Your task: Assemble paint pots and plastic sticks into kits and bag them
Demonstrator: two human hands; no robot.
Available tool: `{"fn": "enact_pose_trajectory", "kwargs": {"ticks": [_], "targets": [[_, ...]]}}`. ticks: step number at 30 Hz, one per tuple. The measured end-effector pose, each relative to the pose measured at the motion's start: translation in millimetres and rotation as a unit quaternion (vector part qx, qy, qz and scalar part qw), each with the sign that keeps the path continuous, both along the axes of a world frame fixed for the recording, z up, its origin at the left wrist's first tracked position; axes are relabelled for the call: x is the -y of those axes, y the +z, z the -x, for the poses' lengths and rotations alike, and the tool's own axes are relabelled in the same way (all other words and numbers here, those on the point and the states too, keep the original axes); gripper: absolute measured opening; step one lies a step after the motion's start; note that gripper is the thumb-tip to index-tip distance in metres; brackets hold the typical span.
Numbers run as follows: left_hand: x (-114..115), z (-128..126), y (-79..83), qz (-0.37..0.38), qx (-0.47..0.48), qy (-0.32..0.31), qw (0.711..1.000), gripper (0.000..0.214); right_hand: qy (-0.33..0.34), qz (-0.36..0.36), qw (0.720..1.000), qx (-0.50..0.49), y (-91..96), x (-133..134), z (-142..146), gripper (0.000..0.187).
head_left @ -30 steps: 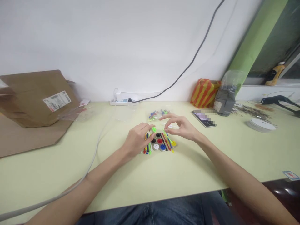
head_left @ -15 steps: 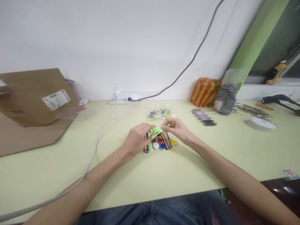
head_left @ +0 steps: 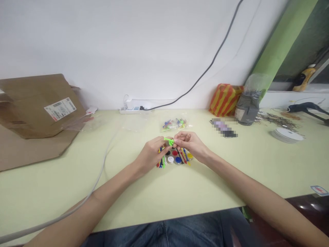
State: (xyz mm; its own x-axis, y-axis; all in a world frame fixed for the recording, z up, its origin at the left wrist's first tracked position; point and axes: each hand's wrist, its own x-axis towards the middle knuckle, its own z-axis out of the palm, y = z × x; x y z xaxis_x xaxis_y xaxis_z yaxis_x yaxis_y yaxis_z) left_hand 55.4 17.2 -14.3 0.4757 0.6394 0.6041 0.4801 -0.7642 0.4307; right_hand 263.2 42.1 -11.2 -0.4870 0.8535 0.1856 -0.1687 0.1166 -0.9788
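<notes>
Above a small cluster of plastic parts, my left hand (head_left: 150, 152) is closed, pinching a round piece with a green knob (head_left: 170, 142) between thumb and fingers. My right hand (head_left: 192, 144) is closed on a green plastic arrow (head_left: 167, 139), which lies across the green knob and touches or nearly touches it. Under my hands are round pieces with coloured centres: a white one (head_left: 170, 160), a blue one (head_left: 178, 160), a red one (head_left: 175, 153) and a yellow one (head_left: 190, 156). Thin coloured arrows (head_left: 184, 156) lie on both sides of them, partly hidden by my fingers.
Behind my hands lies a clear bag of coloured parts (head_left: 176, 124). A power strip (head_left: 131, 110) sits by the wall. Cardboard (head_left: 33, 109) and a grey cable (head_left: 104, 164) are at left; a phone (head_left: 223, 128), striped bag (head_left: 223, 101) and white spool (head_left: 287, 135) at right.
The green arrow has moved up and left, from slanting below the knob to lying across it. My right hand has shifted slightly left, closer to my left hand.
</notes>
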Motion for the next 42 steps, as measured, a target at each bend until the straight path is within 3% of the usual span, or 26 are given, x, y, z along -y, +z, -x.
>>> {"fn": "enact_pose_trajectory", "kwargs": {"ticks": [12, 25, 32, 37, 42], "targets": [[6.0, -5.8, 3.7, 0.036, 0.048, -0.026, 0.998, 0.015, 0.047, 0.034, 0.998, 0.02, 6.6, 2.0, -5.2, 0.034], [11.3, 0.4, 5.2, -0.051, -0.01, -0.023, 0.998, 0.017, 0.045, 0.085, 0.993, 0.062, 11.6, 8.4, -5.4, 0.042], [11.6, -3.9, 8.2, -0.064, -0.001, -0.016, 0.998, 0.021, 0.042, 0.032, 0.997, 0.062, 13.5, 5.5, -5.4, 0.039], [7.3, -5.0, 9.1, -0.084, -0.035, 0.035, 0.995, 0.038, -0.075, -0.041, 0.995, 0.044, 22.2, -7.8, -18.0, 0.039], [-2.0, 4.9, 6.9, -0.078, -0.06, 0.088, 0.991, 0.054, -0.245, -0.085, 0.954, 0.149, 16.4, -29.4, -41.8, 0.038]]}}
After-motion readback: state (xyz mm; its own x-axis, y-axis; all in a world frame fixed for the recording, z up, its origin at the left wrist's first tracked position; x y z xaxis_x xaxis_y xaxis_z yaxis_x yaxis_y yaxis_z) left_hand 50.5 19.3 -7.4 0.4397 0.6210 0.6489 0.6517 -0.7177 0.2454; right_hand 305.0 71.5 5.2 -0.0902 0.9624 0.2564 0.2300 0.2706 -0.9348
